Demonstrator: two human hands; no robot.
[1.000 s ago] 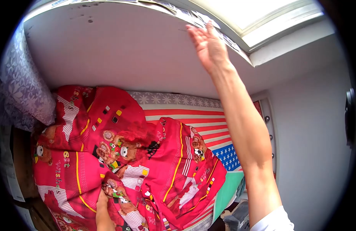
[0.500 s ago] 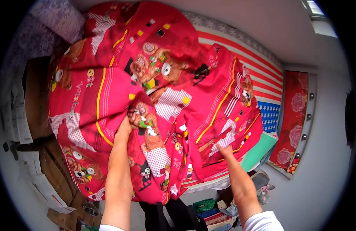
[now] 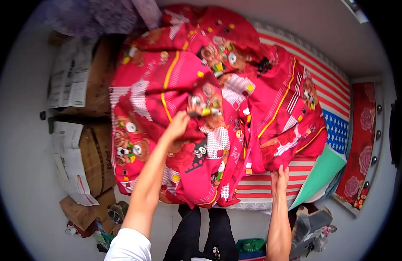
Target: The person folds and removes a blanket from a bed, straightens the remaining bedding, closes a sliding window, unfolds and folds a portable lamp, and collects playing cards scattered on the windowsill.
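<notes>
A large red duvet (image 3: 270, 117) printed with teddy bears, yellow lines and white checks lies bunched and wrinkled over the bed. Near its middle, my left hand (image 3: 179, 124) is closed on a fold of the fabric. My right hand (image 3: 279, 179) pinches the duvet's front edge on the right side, just above the striped sheet. Under the duvet is a sheet (image 3: 270, 185) with red and white stripes and a blue starred patch. A green corner piece (image 3: 322, 176) lies at the bed's right end.
Cardboard boxes (image 3: 96, 154) with papers on them stand along the left. A purple patterned cloth (image 3: 100, 17) hangs at the top left. A red floral panel (image 3: 362, 143) is at the bed's right end. Assorted items (image 3: 312, 230) sit on the floor at lower right.
The view has shifted, so the bed sits farther right. My right hand has moved from the duvet's top to its front edge, where more striped sheet shows. My left hand still grips the middle.
</notes>
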